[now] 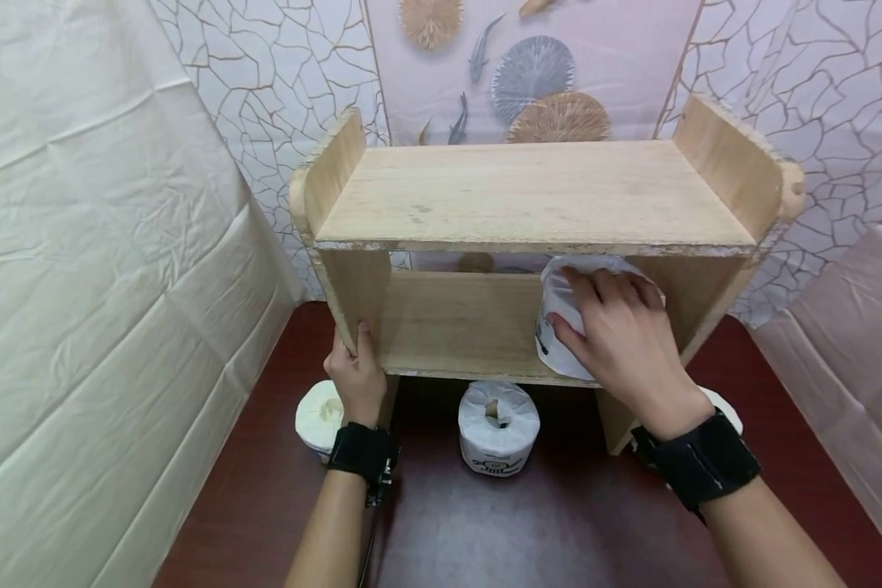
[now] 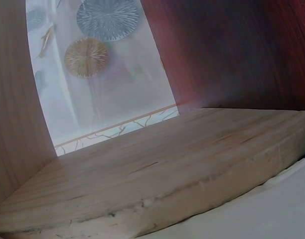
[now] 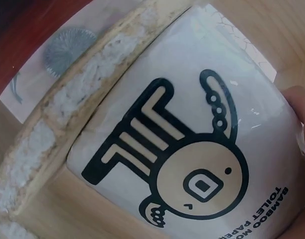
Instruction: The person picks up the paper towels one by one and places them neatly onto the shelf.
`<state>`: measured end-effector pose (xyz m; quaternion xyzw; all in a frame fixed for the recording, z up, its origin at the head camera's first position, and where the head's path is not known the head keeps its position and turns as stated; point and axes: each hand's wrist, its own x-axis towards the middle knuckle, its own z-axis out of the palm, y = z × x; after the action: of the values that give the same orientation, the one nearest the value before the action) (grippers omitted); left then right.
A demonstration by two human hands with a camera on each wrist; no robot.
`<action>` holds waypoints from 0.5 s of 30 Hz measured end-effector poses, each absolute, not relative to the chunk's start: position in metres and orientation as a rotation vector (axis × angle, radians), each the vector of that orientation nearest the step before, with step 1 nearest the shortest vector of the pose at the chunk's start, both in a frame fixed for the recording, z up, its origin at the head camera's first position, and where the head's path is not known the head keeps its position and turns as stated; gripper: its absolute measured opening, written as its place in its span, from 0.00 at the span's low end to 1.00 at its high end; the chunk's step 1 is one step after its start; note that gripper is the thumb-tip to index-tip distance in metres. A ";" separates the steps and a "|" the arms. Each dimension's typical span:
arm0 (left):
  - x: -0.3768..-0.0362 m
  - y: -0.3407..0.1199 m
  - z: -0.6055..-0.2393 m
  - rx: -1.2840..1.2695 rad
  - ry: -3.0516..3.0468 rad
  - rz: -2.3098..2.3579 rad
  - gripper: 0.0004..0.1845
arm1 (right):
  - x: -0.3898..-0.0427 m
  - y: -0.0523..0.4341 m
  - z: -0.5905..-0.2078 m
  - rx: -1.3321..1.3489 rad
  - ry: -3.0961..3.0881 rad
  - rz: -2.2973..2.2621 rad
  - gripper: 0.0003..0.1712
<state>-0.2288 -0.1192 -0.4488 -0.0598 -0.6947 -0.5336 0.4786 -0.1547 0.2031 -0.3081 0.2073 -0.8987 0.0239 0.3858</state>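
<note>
Dark-red table (image 1: 500, 531) | shelf (image 1: 459, 322): roll (image 3: 192, 134), seemingly seated | right hand (image 1: 625, 343): grips roll

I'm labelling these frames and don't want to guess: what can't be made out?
Head: the white object at far right, mostly hidden by the right wrist and black strap.
Head: most of the left hand's fingers, behind the side panel.
Head: fine print on the middle roll, too small.
Right wrist: the end of the held roll's lettering, cut off by the bottom edge.

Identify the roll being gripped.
The roll in the right hand, at the shelf's lower board; the others stand on the table, ungripped.
</note>
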 end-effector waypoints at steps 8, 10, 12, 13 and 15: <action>-0.229 -0.120 -0.449 -0.154 -1.707 -1.284 0.17 | -0.154 0.204 -0.305 0.509 -2.366 0.114 0.37; -0.229 -0.120 -0.449 -0.151 -1.712 -1.292 0.17 | -0.154 0.205 -0.304 0.510 -2.354 0.117 0.39; -0.229 -0.120 -0.449 -0.143 -1.714 -1.301 0.17 | -0.153 0.205 -0.305 0.508 -2.333 0.113 0.41; -0.228 -0.119 -0.449 -0.140 -1.716 -1.303 0.16 | -0.153 0.205 -0.305 0.502 -2.322 0.113 0.42; -0.228 -0.118 -0.449 -0.136 -1.717 -1.304 0.16 | -0.153 0.204 -0.304 0.485 -2.299 0.105 0.41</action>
<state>-0.2279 -0.1184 -0.4489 -0.0554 -0.7011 -0.5323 0.4712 -0.1526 0.2037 -0.3039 0.1902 -0.9022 0.0411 0.3848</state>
